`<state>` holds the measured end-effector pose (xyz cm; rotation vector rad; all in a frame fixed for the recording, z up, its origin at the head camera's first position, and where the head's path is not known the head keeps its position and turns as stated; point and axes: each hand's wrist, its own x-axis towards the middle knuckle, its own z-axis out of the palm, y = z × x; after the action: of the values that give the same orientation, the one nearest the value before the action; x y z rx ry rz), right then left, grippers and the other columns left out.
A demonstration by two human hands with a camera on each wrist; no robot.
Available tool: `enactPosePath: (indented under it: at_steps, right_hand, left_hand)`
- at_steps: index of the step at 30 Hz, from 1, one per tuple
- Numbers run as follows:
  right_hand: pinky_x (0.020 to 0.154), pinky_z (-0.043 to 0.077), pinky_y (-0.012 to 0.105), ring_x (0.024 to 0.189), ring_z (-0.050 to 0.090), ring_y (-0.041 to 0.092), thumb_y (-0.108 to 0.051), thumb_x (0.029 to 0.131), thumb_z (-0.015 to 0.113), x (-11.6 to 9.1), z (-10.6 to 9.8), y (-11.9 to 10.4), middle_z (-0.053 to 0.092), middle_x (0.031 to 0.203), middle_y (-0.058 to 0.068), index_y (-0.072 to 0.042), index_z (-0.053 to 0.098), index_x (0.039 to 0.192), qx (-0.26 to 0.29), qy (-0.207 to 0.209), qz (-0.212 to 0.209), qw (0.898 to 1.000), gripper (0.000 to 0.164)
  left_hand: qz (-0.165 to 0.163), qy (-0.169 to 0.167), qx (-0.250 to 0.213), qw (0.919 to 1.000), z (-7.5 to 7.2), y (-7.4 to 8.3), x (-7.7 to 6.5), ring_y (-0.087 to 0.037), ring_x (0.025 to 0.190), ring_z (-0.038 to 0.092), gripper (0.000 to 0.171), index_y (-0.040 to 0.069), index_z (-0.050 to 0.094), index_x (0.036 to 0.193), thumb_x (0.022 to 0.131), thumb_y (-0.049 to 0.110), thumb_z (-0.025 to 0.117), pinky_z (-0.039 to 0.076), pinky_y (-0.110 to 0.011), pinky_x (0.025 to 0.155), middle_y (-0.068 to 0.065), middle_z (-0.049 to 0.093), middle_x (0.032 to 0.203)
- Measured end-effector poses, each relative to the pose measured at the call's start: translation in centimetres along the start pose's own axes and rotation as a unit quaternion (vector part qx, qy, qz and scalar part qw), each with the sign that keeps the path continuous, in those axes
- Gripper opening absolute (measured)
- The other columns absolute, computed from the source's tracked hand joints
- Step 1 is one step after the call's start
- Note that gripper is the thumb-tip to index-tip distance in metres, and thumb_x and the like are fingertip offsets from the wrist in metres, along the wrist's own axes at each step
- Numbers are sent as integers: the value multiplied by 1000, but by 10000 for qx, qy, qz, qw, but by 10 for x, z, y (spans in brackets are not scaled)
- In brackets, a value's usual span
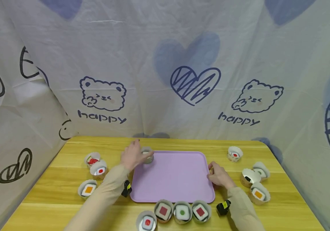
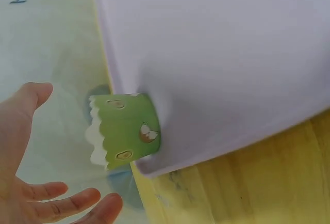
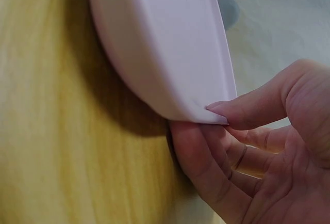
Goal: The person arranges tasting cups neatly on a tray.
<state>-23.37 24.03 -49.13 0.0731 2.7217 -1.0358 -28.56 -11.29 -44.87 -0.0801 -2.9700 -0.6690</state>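
A pink tray (image 1: 172,176) lies on the wooden table. In its far left corner stands a green paper cup (image 2: 126,128) with a scalloped white rim; what is inside is hidden. My left hand (image 1: 133,155) is just beside this cup, and in the left wrist view its thumb and fingers are spread, apart from the cup. With thumb and fingers my right hand (image 3: 258,146) pinches the tray's right rim, thumb on top and fingers beneath.
Paper cups with sushi-like pieces stand around the tray: a cup (image 1: 88,188) among several on the left, a cup (image 1: 182,211) in the front row, a cup (image 1: 258,194) in the right cluster, and one cup (image 1: 235,154) at the back right. A printed cloth (image 1: 153,106) hangs behind.
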Motion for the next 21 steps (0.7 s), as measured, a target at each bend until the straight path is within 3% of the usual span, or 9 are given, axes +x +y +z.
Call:
enactPosePath:
  at_steps: [4, 11, 21]
  right_hand:
    - [49, 51, 27, 64, 58, 21, -1, 91, 58, -1, 0, 0, 52, 83, 11, 3, 49, 119, -49, 1, -29, 10000, 30]
    - [51, 51, 29, 64, 58, 21, -1, 91, 58, -3, -1, -1, 53, 83, 12, 3, 49, 119, -81, 8, -79, 9999, 30]
    - [50, 51, 29, 64, 58, 21, -1, 91, 57, -1, -2, 1, 53, 83, 12, 3, 48, 119, -55, -2, -120, 9999, 29]
  left_hand:
    - [-164, -223, -418, 9987, -9, -10, 1, -51, 115, 61, 92, -5, 40, 145, 87, 62, 65, 54, -61, 94, -31, 54, 139]
    - [-385, -239, -1122, 9927, -22, -33, 6, -46, 124, 53, 82, -2, 38, 146, 92, 55, 62, 48, -58, 103, -31, 49, 139]
    - [-740, -19, -626, 9953, -56, -62, 3, -57, 122, 37, 76, -4, 39, 145, 91, 42, 65, 37, -61, 101, -38, 39, 141]
